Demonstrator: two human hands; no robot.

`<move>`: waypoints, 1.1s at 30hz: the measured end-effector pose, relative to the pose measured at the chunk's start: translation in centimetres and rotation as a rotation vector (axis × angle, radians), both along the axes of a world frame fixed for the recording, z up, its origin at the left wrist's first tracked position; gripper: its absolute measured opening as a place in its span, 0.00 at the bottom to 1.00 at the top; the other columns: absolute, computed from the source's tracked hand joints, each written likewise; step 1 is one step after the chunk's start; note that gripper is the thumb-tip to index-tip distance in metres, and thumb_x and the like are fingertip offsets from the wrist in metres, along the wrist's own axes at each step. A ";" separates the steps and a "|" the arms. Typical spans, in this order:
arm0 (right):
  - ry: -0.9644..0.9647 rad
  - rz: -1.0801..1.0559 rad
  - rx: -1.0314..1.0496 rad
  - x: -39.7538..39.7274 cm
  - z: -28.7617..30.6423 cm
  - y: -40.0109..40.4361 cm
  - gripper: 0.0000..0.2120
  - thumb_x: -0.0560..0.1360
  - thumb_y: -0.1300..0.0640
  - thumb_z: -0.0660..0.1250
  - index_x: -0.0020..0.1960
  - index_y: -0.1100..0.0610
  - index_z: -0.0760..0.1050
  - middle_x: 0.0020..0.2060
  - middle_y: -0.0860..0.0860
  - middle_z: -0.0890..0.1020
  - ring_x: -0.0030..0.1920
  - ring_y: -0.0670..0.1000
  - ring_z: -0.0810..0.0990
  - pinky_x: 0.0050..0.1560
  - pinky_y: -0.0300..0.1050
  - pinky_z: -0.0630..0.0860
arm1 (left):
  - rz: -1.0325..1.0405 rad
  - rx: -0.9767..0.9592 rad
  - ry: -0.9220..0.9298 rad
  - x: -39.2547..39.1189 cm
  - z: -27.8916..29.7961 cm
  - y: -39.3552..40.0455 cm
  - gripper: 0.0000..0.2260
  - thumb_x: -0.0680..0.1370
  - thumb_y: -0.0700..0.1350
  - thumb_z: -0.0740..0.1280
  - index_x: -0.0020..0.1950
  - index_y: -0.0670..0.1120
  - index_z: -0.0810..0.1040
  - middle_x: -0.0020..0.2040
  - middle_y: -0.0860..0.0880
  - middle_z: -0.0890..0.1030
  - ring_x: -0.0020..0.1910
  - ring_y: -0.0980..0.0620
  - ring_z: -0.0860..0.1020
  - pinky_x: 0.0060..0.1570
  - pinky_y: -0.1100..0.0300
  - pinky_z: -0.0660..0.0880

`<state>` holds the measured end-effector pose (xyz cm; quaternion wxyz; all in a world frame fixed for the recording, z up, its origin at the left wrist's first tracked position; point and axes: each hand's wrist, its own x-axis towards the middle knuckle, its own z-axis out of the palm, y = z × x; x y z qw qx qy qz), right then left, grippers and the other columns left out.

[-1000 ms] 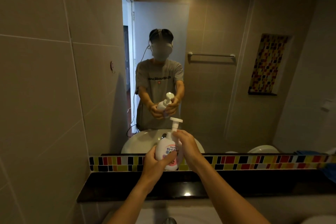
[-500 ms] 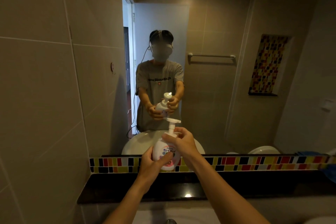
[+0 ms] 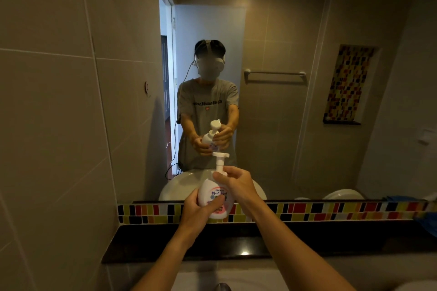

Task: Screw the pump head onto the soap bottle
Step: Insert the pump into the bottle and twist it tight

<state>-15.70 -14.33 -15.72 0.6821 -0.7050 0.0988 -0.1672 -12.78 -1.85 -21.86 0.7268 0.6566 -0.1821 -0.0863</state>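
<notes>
The left hand [image 3: 197, 211] was wrapped around the lower body of the soap bottle [image 3: 214, 198], its thumb pressed across the front label and its fingers hidden behind, holding the bottle up in the air in front of the mirror [image 3: 272, 92]. The right hand [image 3: 237, 184] was closed from above on the white collar at the bottle's neck, fingers curled over the collar just above the left hand's grip. The pump head [image 3: 220, 160] stood upright out of that grip, its stem rising between the fingers and its flat nozzle topping it. Below both hands ran the strip of coloured tiles [image 3: 331, 211] and the dark counter [image 3: 236, 241]. Whether the collar sat fully tight on the neck could not be told.
</notes>
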 end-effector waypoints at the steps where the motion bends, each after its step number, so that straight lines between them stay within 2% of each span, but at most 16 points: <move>1: 0.002 -0.008 -0.015 0.1 0.0 0.0 0.17 0.71 0.56 0.75 0.58 0.60 0.80 0.52 0.59 0.86 0.51 0.60 0.86 0.47 0.49 0.83 | 0.000 0.011 -0.004 0.1 0.0 -0.2 0.18 0.68 0.50 0.76 0.56 0.52 0.76 0.51 0.47 0.82 0.49 0.48 0.83 0.41 0.60 0.81; 3: 0.003 -0.020 -0.047 0.4 0.0 0.1 0.18 0.72 0.55 0.75 0.59 0.60 0.80 0.52 0.59 0.85 0.51 0.59 0.86 0.47 0.48 0.83 | 0.031 0.040 -0.016 0.3 0.0 -0.5 0.16 0.71 0.47 0.75 0.56 0.52 0.76 0.52 0.47 0.82 0.49 0.49 0.82 0.40 0.60 0.81; 7: -0.030 -0.020 -0.134 1.1 0.0 0.3 0.14 0.75 0.56 0.71 0.58 0.61 0.80 0.48 0.57 0.85 0.47 0.55 0.84 0.45 0.45 0.81 | 0.105 0.107 -0.065 1.0 0.1 -0.8 0.21 0.70 0.46 0.76 0.59 0.48 0.74 0.52 0.48 0.80 0.49 0.49 0.81 0.46 0.54 0.83; 11: -0.015 -0.069 -0.166 0.9 -0.5 0.3 0.10 0.76 0.56 0.69 0.52 0.62 0.81 0.38 0.53 0.82 0.40 0.50 0.80 0.40 0.42 0.75 | 0.091 0.156 -0.118 1.2 0.0 -1.0 0.21 0.70 0.44 0.77 0.58 0.50 0.72 0.52 0.50 0.78 0.47 0.52 0.79 0.42 0.61 0.81; 14: 0.004 -0.113 -0.177 0.6 -1.8 0.2 0.10 0.76 0.56 0.70 0.50 0.62 0.82 0.38 0.54 0.83 0.40 0.50 0.81 0.39 0.42 0.75 | 0.079 0.199 -0.113 0.9 -1.0 -1.0 0.23 0.68 0.44 0.78 0.59 0.50 0.72 0.53 0.51 0.77 0.46 0.54 0.78 0.39 0.65 0.79; 19: -0.005 -0.136 -0.219 0.5 -2.2 0.1 0.09 0.75 0.55 0.70 0.48 0.61 0.83 0.38 0.54 0.83 0.39 0.50 0.81 0.40 0.43 0.75 | 0.097 0.184 -0.090 0.5 -1.0 -1.5 0.23 0.68 0.44 0.78 0.57 0.52 0.70 0.48 0.57 0.75 0.44 0.56 0.78 0.30 0.70 0.75; 21: -0.032 -0.153 -0.255 0.5 -2.0 0.1 0.09 0.74 0.55 0.71 0.47 0.61 0.83 0.39 0.58 0.84 0.39 0.50 0.80 0.41 0.47 0.76 | 0.080 0.164 -0.060 0.6 -1.0 -1.7 0.23 0.68 0.43 0.78 0.58 0.51 0.71 0.50 0.54 0.76 0.45 0.54 0.78 0.34 0.67 0.78; 23: -0.077 -0.139 -0.306 0.3 -2.1 0.1 0.09 0.73 0.54 0.72 0.47 0.60 0.84 0.41 0.59 0.85 0.40 0.52 0.82 0.43 0.51 0.78 | 0.056 0.140 -0.009 0.7 -1.2 -1.3 0.23 0.68 0.41 0.77 0.60 0.50 0.72 0.53 0.50 0.78 0.49 0.51 0.79 0.41 0.60 0.81; 25: -0.099 -0.082 -0.330 -0.1 -2.2 0.1 0.11 0.73 0.54 0.73 0.52 0.58 0.84 0.44 0.55 0.86 0.46 0.53 0.84 0.46 0.47 0.79 | 0.015 0.112 0.038 1.0 -1.3 -0.6 0.22 0.69 0.40 0.76 0.61 0.50 0.73 0.54 0.47 0.79 0.51 0.49 0.80 0.45 0.55 0.82; 27: -0.059 -0.018 -0.247 -0.3 -1.9 -0.4 0.12 0.75 0.55 0.70 0.57 0.58 0.81 0.50 0.54 0.85 0.52 0.54 0.83 0.48 0.44 0.79 | -0.044 0.084 0.063 1.4 -1.3 0.1 0.22 0.69 0.41 0.76 0.60 0.49 0.75 0.54 0.45 0.81 0.52 0.46 0.81 0.48 0.51 0.83; 30: -0.010 0.006 -0.029 -0.3 -0.5 -1.5 0.15 0.77 0.61 0.63 0.63 0.58 0.76 0.58 0.57 0.80 0.58 0.56 0.79 0.49 0.44 0.75 | -0.098 0.073 0.087 1.9 -0.9 0.6 0.26 0.63 0.50 0.80 0.59 0.50 0.77 0.54 0.44 0.83 0.53 0.44 0.82 0.53 0.45 0.81; 33: -0.045 -0.023 0.020 -0.3 1.2 -2.4 0.13 0.80 0.55 0.59 0.63 0.53 0.74 0.62 0.58 0.79 0.57 0.54 0.78 0.50 0.47 0.72 | -0.119 0.073 0.106 2.0 -0.8 0.7 0.30 0.59 0.53 0.81 0.58 0.50 0.79 0.53 0.45 0.84 0.54 0.44 0.82 0.55 0.42 0.80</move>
